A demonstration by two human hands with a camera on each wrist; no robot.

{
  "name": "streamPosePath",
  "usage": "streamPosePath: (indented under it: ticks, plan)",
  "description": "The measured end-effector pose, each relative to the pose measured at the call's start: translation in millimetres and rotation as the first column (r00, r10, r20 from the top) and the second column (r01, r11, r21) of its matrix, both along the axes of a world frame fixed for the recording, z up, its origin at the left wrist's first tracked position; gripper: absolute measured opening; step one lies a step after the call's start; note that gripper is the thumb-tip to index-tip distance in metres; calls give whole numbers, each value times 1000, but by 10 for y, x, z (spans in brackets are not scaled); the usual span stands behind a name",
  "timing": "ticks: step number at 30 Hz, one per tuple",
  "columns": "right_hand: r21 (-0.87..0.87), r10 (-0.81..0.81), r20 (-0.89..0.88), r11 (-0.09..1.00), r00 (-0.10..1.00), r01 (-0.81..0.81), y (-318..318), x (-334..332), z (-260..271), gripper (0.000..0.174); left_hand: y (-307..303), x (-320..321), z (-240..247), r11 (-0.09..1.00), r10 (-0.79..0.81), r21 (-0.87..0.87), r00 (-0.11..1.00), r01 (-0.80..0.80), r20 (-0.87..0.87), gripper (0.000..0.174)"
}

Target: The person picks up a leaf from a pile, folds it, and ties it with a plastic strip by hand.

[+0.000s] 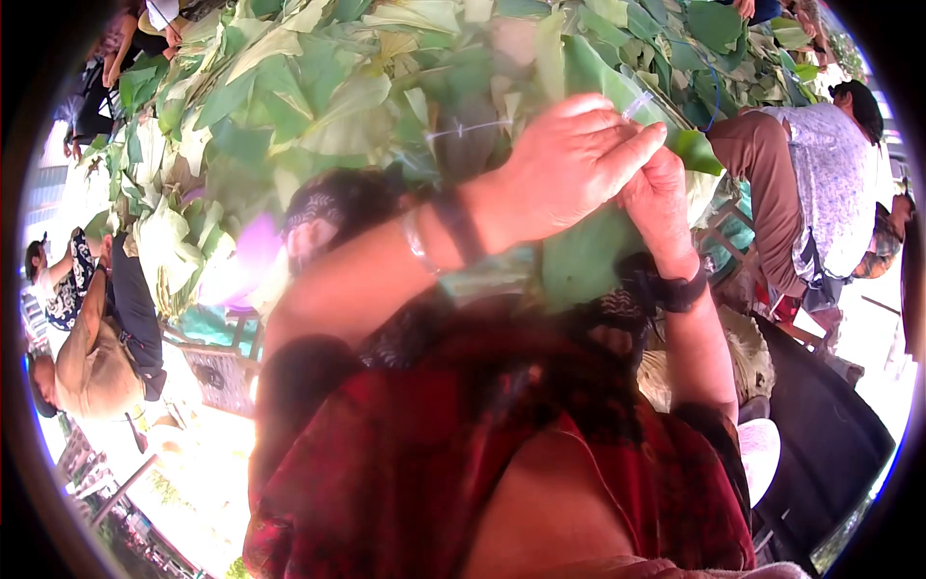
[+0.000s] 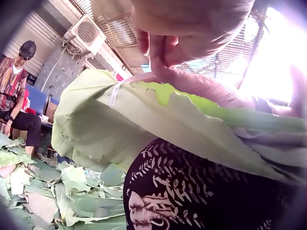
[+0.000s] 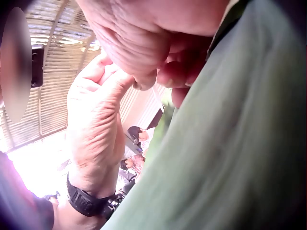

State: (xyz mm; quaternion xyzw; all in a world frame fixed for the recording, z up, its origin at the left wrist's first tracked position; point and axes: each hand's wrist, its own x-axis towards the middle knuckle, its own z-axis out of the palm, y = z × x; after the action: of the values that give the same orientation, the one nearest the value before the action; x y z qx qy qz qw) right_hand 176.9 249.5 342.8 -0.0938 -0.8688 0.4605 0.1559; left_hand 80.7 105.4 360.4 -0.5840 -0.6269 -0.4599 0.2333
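Note:
In the head view my left hand (image 1: 564, 174), with a silver bracelet at its forearm, meets my right hand (image 1: 664, 198) fingertip to fingertip. Both pinch at a thin white strip (image 2: 114, 95), which circles a bundle of broad green leaves (image 2: 100, 127) and runs up to the fingers. From the left wrist, my left hand (image 2: 192, 24) arches over the strip's end while the right hand (image 2: 201, 86) comes in along the bundle. In the right wrist view a big green leaf (image 3: 230, 129) covers the lower right; the right hand's curled fingers are partly hidden behind it.
A wide heap of green and pale leaves (image 1: 318, 87) spreads in front of me. A seated person (image 1: 820, 183) is at the right, another person (image 1: 101, 372) at the left. A black curved container (image 1: 820, 415) stands at my lower right. Patterned dark cloth (image 2: 192, 191) lies under the bundle.

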Motion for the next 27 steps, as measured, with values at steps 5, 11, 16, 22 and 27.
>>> streamPosePath:
  ticks: [5,11,16,22,27]
  plan:
    - [-97,-28,-50,995,998,23,-48,-21,-65,20,-2,48,67,998,69,-9,997,-69,-16,39]
    - [-168,17,71,986,997,-4,-50,32,132,29,-45,-221,36,995,48,-87,998,-52,-51,30]
    - [-292,69,251,956,966,8,-41,6,279,29,-169,-239,-6,966,38,-256,998,-24,49,13]
    - [-394,170,286,918,943,-46,56,-60,362,22,-235,-157,19,927,130,-371,974,-52,188,9]
    - [-466,205,309,884,929,-39,96,-88,364,17,-267,-125,24,884,189,-461,838,81,511,10]
